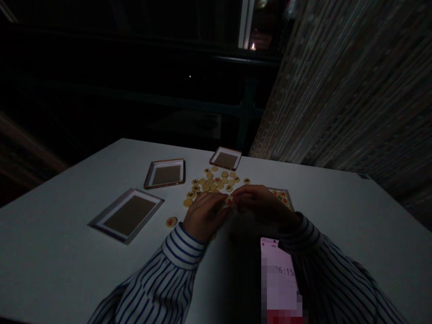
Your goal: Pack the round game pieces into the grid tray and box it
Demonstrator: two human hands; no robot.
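Between my two hands, a round xiangqi piece with a red character is held up over the table. My left hand pinches it from the left with thumb and fingers. From the right, the closed fingertips of my right hand grip its other edge. Just beyond my hands lies a loose pile of xiangqi pieces, some with black or red characters, others blank side up. A single red-marked piece lies apart, left of my left wrist. Partly behind my right hand, a tray contains several red-marked pieces.
On the white table stand a shallow tray and a smaller one farther back. A flat grey-bordered tray or lid lies at left. A lit phone sits by my right forearm. A string curtain hangs at right.
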